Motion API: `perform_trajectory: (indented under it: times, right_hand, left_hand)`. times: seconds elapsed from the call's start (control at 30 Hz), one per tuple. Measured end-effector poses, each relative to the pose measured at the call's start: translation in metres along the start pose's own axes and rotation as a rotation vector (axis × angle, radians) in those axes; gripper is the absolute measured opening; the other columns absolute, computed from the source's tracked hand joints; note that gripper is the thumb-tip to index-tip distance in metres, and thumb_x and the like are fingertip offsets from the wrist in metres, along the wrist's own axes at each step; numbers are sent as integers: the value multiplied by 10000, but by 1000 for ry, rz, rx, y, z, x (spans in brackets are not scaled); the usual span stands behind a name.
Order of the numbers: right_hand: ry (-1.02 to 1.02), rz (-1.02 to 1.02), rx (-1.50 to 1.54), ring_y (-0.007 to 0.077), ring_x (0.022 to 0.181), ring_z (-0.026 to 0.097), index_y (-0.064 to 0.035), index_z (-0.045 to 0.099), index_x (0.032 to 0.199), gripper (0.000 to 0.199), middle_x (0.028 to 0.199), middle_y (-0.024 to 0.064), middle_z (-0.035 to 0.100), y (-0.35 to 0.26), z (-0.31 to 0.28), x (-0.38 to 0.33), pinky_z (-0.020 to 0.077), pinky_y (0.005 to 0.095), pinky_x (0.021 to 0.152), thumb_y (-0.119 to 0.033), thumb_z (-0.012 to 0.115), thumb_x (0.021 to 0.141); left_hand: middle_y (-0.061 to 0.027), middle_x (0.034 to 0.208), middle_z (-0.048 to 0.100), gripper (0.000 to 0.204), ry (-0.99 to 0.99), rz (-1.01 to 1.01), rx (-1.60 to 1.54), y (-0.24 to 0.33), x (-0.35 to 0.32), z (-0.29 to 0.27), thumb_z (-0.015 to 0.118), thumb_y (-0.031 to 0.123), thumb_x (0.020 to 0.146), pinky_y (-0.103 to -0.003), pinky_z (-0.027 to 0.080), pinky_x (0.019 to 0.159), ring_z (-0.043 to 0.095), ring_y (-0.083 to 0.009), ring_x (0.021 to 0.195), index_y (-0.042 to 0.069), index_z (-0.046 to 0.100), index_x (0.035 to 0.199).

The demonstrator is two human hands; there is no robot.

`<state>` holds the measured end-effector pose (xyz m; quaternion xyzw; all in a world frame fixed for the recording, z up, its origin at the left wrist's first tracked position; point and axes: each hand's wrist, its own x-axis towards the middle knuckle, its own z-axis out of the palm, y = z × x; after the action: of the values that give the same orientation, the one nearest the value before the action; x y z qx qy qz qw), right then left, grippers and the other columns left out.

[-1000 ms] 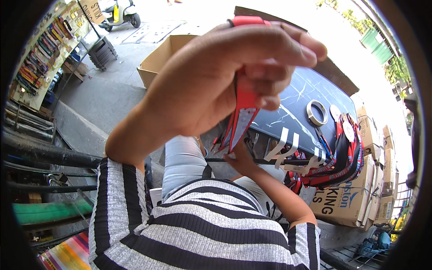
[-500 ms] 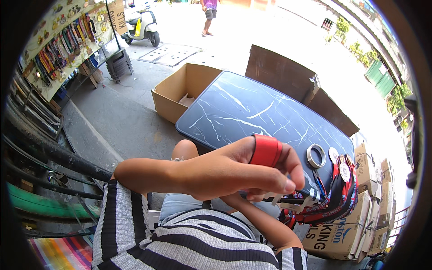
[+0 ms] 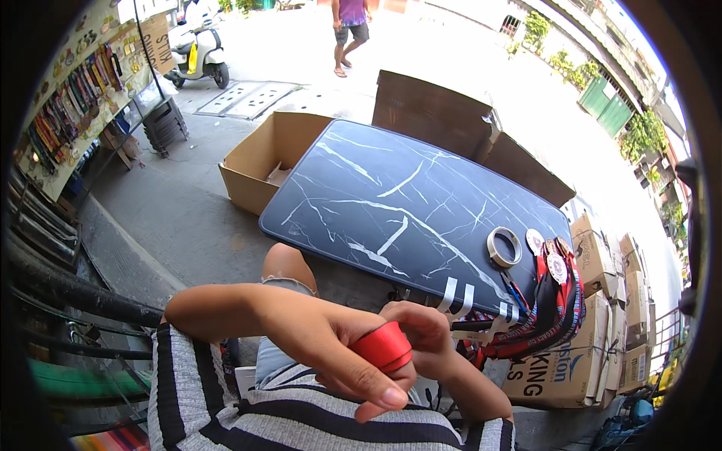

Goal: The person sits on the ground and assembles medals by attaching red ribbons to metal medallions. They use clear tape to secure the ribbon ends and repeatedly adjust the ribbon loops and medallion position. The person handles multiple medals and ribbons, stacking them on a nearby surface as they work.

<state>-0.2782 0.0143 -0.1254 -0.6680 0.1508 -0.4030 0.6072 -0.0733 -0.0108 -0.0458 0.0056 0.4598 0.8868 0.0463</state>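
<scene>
Open tabletop (image 3: pixel 391 188) left of obstructing tape roll (image 3: pixel 492 245)

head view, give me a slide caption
Red ribbon loops around the left hand, the right hand beside it, before a marble-patterned table bearing a tape roll and medals.

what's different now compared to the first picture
The left hand has come down from high in front of the camera to beside the right hand. The red ribbon, which hung down toward the right hand, now shows only as a band around the left. The tape roll and medals stay on the table.
</scene>
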Motion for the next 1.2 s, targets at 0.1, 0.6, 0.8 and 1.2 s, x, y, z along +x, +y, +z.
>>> perform_trajectory:
  times: [0.1,0.6,0.8,1.2]
  right_hand:
    - [-46,13,-137,184,908,611,16,618,1070,359,990,103,627,-23,0,4,503,298,786,-14,776,749]
    - [-6,-83,-506,240,941,661,-14,610,1208,495,1051,127,655,-35,-14,-3,555,336,792,-86,803,758]
    - [42,-64,-625,281,965,639,-57,604,1213,395,1083,120,614,-39,-12,-5,533,376,828,-152,716,846]
    - [419,-179,-1583,242,692,605,-48,651,999,127,815,130,644,-101,-80,-53,506,344,634,-43,657,872]
  left_hand:
    - [23,711,583,392,-55,-54,100,-4,1,-6,550,407,994,-188,341,515,464,-25,585,47,625,859]
    - [-63,821,652,361,221,-74,13,-18,-15,-45,529,296,1018,-222,483,540,598,-81,623,-41,637,952]
    - [4,804,567,327,350,-83,50,-23,-18,-33,476,293,1043,-212,438,614,524,-60,685,2,601,962]
    - [-27,780,571,298,691,249,-6,-87,6,-63,512,292,1012,-187,328,518,466,-58,628,17,569,911]
